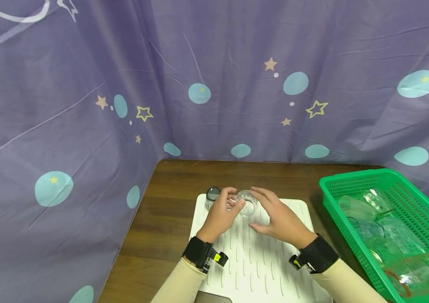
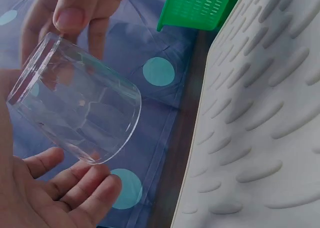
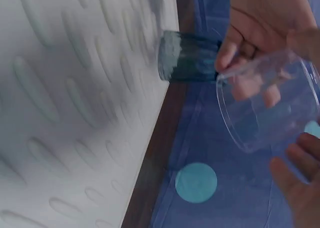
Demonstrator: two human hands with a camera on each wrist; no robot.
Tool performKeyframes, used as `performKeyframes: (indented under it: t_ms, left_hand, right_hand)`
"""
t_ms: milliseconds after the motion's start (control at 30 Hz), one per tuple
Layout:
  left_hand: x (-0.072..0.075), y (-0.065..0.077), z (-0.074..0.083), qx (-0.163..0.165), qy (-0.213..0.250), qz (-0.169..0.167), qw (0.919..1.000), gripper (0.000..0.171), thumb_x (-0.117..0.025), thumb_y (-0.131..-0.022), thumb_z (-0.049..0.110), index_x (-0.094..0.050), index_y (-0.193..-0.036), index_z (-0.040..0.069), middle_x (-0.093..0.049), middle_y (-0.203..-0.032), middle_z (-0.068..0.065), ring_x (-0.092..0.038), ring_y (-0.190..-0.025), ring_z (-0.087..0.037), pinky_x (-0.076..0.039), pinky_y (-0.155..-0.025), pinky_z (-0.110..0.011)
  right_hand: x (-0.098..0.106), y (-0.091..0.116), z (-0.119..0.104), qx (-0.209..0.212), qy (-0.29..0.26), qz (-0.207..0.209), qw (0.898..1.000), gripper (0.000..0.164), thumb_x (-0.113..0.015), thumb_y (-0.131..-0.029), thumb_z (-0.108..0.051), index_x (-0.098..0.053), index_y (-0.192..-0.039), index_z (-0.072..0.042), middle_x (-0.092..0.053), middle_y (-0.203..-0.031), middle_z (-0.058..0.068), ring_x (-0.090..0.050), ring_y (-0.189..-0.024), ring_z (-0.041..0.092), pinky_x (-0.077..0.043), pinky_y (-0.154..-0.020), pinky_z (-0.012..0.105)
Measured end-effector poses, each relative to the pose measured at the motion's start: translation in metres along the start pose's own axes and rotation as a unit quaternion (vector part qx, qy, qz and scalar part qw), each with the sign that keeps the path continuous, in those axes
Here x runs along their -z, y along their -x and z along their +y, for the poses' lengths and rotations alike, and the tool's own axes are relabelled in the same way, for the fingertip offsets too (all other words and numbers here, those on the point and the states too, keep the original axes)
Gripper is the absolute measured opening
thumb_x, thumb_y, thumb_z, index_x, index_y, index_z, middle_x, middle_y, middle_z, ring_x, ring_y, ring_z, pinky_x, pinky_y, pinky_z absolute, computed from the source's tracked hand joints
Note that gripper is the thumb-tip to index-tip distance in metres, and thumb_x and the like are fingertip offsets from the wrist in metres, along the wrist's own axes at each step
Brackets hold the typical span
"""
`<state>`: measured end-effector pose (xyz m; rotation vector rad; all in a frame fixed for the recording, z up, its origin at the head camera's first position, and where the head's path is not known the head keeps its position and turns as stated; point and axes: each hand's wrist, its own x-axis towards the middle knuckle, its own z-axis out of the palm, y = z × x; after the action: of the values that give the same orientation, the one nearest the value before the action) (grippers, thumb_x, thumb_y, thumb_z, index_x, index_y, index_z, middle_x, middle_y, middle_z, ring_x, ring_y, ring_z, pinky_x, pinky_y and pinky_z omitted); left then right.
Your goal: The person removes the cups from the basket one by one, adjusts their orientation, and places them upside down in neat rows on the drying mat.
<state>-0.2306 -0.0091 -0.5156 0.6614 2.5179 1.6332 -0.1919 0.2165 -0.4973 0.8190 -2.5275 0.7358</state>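
A clear drinking glass [image 1: 248,206] is held above a white ridged mat [image 1: 252,269], its thick base up and thin rim down. My left hand [image 1: 219,214] grips it, thumb near the base and fingers against the side, as the right wrist view shows. Around the opposite side my right hand [image 1: 284,219] spreads its fingers, with its thumb apart; whether a fingertip touches the glass I cannot tell. In the left wrist view the clear glass [image 2: 85,102] looks empty. Behind my left hand, a blue-grey tinted glass [image 3: 187,57] stands on the mat's far left corner.
To the right, a green plastic basket [image 1: 345,235] contains several glasses and jars lying on their sides. Brown wooden tabletop [image 1: 153,223] borders the mat. A purple curtain [image 1: 237,92] with stars and blue dots hangs behind and along the left.
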Motion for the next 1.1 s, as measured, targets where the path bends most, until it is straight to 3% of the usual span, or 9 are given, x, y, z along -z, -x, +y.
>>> performKeyframes:
  t_ms: [133,300,433,667,933,1100]
  left_hand:
    - [0.001,-0.001,0.0,0.017,0.008,-0.006,0.9998,0.061,-0.057,-0.101,0.058,-0.041,-0.149,0.025,-0.059,-0.131,-0.001,-0.061,-0.114,-0.017,-0.053,-0.097,-0.041]
    - [0.003,0.0,0.001,0.026,-0.004,-0.025,0.9993,0.066,-0.052,-0.102,0.061,-0.036,-0.155,0.024,-0.059,-0.138,-0.005,-0.061,-0.12,-0.02,-0.052,-0.101,-0.042]
    - [0.01,0.0,0.004,0.006,-0.014,-0.013,0.9998,0.065,-0.046,-0.106,0.058,-0.031,-0.159,0.023,-0.056,-0.144,-0.008,-0.061,-0.124,-0.021,-0.051,-0.104,-0.043]
    - [0.028,-0.001,0.003,-0.059,-0.01,0.041,0.9974,0.055,-0.045,-0.11,0.044,-0.034,-0.157,0.016,-0.058,-0.137,-0.009,-0.062,-0.12,-0.02,-0.05,-0.107,-0.039]
    - [0.049,0.001,-0.011,-0.091,0.023,0.113,0.9892,0.046,-0.047,-0.111,0.029,-0.04,-0.153,0.011,-0.055,-0.137,-0.012,-0.056,-0.125,-0.028,-0.048,-0.107,-0.047]
    - [0.059,0.001,-0.019,-0.105,0.034,0.152,0.9822,0.044,-0.051,-0.11,0.023,-0.043,-0.151,0.011,-0.055,-0.135,-0.013,-0.056,-0.125,-0.028,-0.047,-0.108,-0.05]
  right_hand:
    - [-0.001,-0.004,-0.005,0.056,0.031,0.021,0.998,0.079,-0.091,-0.079,-0.03,-0.055,-0.145,-0.007,-0.054,-0.143,0.01,-0.057,-0.127,0.027,-0.058,-0.092,0.042]
    - [-0.004,-0.006,-0.003,0.058,0.027,0.04,0.997,0.067,-0.092,-0.078,-0.028,-0.062,-0.134,-0.005,-0.062,-0.13,0.007,-0.061,-0.119,0.025,-0.058,-0.092,0.042]
    - [-0.007,-0.006,0.003,0.027,0.019,0.056,0.998,0.065,-0.092,-0.077,-0.026,-0.064,-0.131,-0.004,-0.064,-0.125,0.007,-0.063,-0.116,0.025,-0.058,-0.092,0.043]
    - [-0.019,-0.006,0.013,-0.048,-0.008,0.068,0.997,0.062,-0.092,-0.079,-0.025,-0.064,-0.13,-0.005,-0.066,-0.123,0.009,-0.066,-0.112,0.026,-0.057,-0.09,0.045]
    - [-0.036,-0.003,0.023,-0.133,-0.024,0.028,0.99,0.063,-0.087,-0.085,-0.028,-0.061,-0.137,-0.005,-0.065,-0.131,0.012,-0.066,-0.117,0.031,-0.058,-0.09,0.049]
    - [-0.047,0.001,0.028,-0.152,-0.024,0.031,0.988,0.062,-0.088,-0.083,-0.025,-0.062,-0.135,-0.005,-0.066,-0.13,0.012,-0.066,-0.117,0.032,-0.057,-0.092,0.051]
